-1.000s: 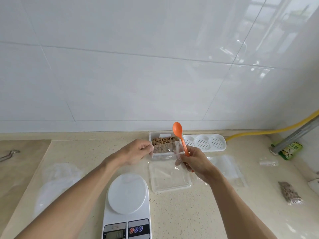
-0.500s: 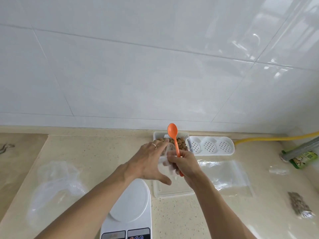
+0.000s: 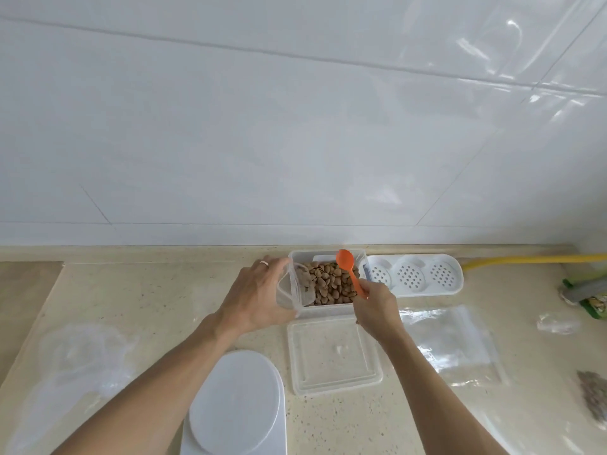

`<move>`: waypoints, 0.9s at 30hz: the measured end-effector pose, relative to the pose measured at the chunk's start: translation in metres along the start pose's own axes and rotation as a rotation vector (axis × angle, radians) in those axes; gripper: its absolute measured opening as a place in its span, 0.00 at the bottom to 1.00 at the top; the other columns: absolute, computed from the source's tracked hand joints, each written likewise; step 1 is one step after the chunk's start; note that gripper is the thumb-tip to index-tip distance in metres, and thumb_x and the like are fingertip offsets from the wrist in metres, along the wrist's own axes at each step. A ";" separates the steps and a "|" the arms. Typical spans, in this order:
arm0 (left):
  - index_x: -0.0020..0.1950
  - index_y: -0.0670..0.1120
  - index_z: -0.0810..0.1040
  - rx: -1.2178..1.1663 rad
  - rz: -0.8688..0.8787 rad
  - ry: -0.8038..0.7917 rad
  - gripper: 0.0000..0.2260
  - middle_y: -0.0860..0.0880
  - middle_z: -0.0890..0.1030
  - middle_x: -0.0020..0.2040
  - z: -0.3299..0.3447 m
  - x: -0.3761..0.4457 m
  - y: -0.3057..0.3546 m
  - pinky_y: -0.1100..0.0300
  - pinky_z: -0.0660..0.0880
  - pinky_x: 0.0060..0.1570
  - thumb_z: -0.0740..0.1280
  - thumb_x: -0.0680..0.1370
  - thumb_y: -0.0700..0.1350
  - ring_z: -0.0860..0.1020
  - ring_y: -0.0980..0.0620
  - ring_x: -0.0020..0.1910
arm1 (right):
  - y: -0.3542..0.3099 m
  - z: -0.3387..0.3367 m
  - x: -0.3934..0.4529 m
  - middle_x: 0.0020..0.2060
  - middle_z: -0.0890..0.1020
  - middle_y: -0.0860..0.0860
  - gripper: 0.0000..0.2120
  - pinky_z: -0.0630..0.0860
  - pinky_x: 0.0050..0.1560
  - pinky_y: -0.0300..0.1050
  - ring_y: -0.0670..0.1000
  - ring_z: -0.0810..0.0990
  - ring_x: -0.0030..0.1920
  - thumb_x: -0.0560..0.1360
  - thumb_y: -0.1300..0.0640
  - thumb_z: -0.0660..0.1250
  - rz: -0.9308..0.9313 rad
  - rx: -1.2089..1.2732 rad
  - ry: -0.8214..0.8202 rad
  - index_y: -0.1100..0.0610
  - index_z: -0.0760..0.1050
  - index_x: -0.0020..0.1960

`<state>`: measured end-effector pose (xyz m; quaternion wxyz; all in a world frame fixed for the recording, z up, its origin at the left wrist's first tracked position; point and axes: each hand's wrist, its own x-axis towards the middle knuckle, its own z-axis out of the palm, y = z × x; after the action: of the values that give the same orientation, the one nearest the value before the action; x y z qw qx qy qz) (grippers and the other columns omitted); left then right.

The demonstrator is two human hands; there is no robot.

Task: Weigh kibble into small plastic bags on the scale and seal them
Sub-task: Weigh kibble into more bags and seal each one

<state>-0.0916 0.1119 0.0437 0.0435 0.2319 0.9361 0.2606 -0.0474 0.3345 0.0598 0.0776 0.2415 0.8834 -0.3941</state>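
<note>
A clear plastic tub (image 3: pixel 328 310) of brown kibble (image 3: pixel 331 284) stands near the wall. My left hand (image 3: pixel 256 300) holds a small clear plastic bag (image 3: pixel 290 289) with its mouth spread, against the tub's left side. My right hand (image 3: pixel 374 303) grips the handle of an orange spoon (image 3: pixel 348 267), whose bowl sticks up over the kibble. The white scale (image 3: pixel 235 403) lies at the bottom edge with nothing on its round platform; its display is out of frame.
The tub's clear lid (image 3: pixel 335 353) lies in front of it. A white perforated tray (image 3: pixel 414 275) sits to the right, with flat clear bags (image 3: pixel 450 346) nearer me. A filled kibble bag (image 3: pixel 593 399) lies far right, crumpled plastic (image 3: pixel 78 359) on the left.
My hands have separated: the left one now holds the bag alone beside the tub, and the right one has moved right with the spoon. The view has shifted closer to the tub.
</note>
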 end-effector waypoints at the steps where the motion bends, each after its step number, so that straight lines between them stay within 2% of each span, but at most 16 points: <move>1: 0.70 0.49 0.65 0.014 -0.011 0.012 0.38 0.51 0.73 0.63 0.001 0.002 -0.002 0.55 0.69 0.59 0.73 0.65 0.61 0.72 0.51 0.61 | 0.003 -0.003 0.002 0.31 0.74 0.54 0.08 0.76 0.34 0.54 0.52 0.70 0.30 0.75 0.69 0.57 -0.046 -0.046 0.040 0.67 0.76 0.45; 2: 0.70 0.49 0.65 0.024 -0.024 0.020 0.38 0.51 0.74 0.62 0.002 0.004 -0.003 0.55 0.69 0.59 0.73 0.65 0.62 0.72 0.51 0.60 | 0.004 -0.006 0.002 0.33 0.77 0.53 0.08 0.76 0.33 0.50 0.52 0.72 0.30 0.75 0.69 0.60 -0.084 -0.034 0.093 0.65 0.78 0.49; 4: 0.71 0.50 0.65 0.028 -0.056 0.035 0.39 0.50 0.73 0.63 0.004 0.007 -0.004 0.54 0.68 0.59 0.74 0.65 0.62 0.72 0.50 0.60 | 0.003 -0.013 -0.001 0.38 0.81 0.50 0.12 0.74 0.31 0.32 0.46 0.78 0.34 0.75 0.67 0.65 -0.127 0.070 0.220 0.60 0.78 0.57; 6: 0.73 0.51 0.63 0.018 -0.087 0.044 0.41 0.50 0.73 0.64 0.006 0.009 -0.004 0.53 0.67 0.61 0.75 0.65 0.61 0.72 0.50 0.62 | 0.003 -0.018 -0.002 0.39 0.83 0.48 0.12 0.73 0.33 0.28 0.41 0.80 0.37 0.74 0.64 0.70 -0.132 0.214 0.341 0.57 0.77 0.57; 8: 0.74 0.52 0.61 0.006 -0.104 0.048 0.42 0.50 0.72 0.65 0.008 0.009 -0.003 0.53 0.66 0.62 0.75 0.65 0.60 0.71 0.50 0.63 | 0.005 -0.020 0.000 0.38 0.84 0.49 0.09 0.74 0.35 0.32 0.45 0.82 0.38 0.72 0.61 0.71 -0.120 0.320 0.427 0.52 0.77 0.51; 11: 0.75 0.52 0.61 0.004 -0.118 0.052 0.42 0.49 0.72 0.65 0.010 0.010 -0.003 0.52 0.66 0.63 0.75 0.65 0.59 0.71 0.50 0.63 | 0.009 -0.021 0.004 0.37 0.83 0.49 0.07 0.81 0.39 0.47 0.53 0.84 0.39 0.74 0.59 0.71 -0.157 0.349 0.468 0.50 0.75 0.47; 13: 0.75 0.51 0.61 0.020 -0.115 0.067 0.42 0.49 0.72 0.64 0.011 0.010 -0.003 0.52 0.66 0.63 0.75 0.65 0.59 0.71 0.49 0.62 | 0.009 -0.020 0.004 0.36 0.82 0.49 0.04 0.81 0.36 0.49 0.54 0.84 0.36 0.77 0.60 0.68 -0.179 0.262 0.432 0.52 0.74 0.49; 16: 0.74 0.51 0.62 0.056 -0.094 0.076 0.41 0.48 0.73 0.62 0.013 0.011 0.000 0.52 0.67 0.61 0.74 0.66 0.59 0.72 0.49 0.61 | 0.010 -0.010 0.005 0.35 0.82 0.50 0.02 0.80 0.33 0.56 0.57 0.82 0.32 0.80 0.60 0.64 -0.214 0.144 0.284 0.56 0.75 0.51; 18: 0.74 0.50 0.62 0.091 -0.079 0.075 0.41 0.48 0.74 0.62 0.013 0.012 0.001 0.52 0.67 0.61 0.74 0.66 0.59 0.72 0.49 0.61 | 0.010 -0.003 0.006 0.39 0.83 0.50 0.03 0.80 0.31 0.53 0.56 0.82 0.30 0.80 0.60 0.63 -0.171 0.178 0.208 0.57 0.75 0.53; 21: 0.75 0.50 0.62 0.145 -0.065 0.061 0.42 0.47 0.73 0.63 0.012 0.013 0.002 0.52 0.67 0.62 0.74 0.66 0.59 0.71 0.48 0.62 | 0.011 0.000 0.008 0.42 0.83 0.54 0.03 0.78 0.29 0.43 0.50 0.82 0.28 0.80 0.61 0.63 0.034 0.360 0.211 0.56 0.75 0.52; 24: 0.74 0.49 0.62 0.196 -0.063 0.043 0.41 0.47 0.73 0.63 0.009 0.017 0.006 0.51 0.67 0.60 0.73 0.66 0.61 0.71 0.47 0.61 | 0.016 -0.006 0.009 0.41 0.82 0.56 0.04 0.77 0.29 0.41 0.50 0.79 0.28 0.80 0.62 0.63 0.228 0.618 0.223 0.58 0.75 0.54; 27: 0.73 0.49 0.63 0.248 -0.069 0.017 0.41 0.47 0.73 0.61 0.005 0.024 0.011 0.51 0.68 0.59 0.72 0.65 0.62 0.71 0.47 0.60 | 0.023 -0.012 0.008 0.42 0.83 0.57 0.04 0.76 0.31 0.42 0.50 0.79 0.28 0.80 0.63 0.63 0.297 0.711 0.223 0.59 0.75 0.54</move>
<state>-0.1070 0.1336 0.0458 0.0156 0.2010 0.9690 0.1431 -0.0423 0.3591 0.0507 -0.0512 0.4195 0.6504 -0.6311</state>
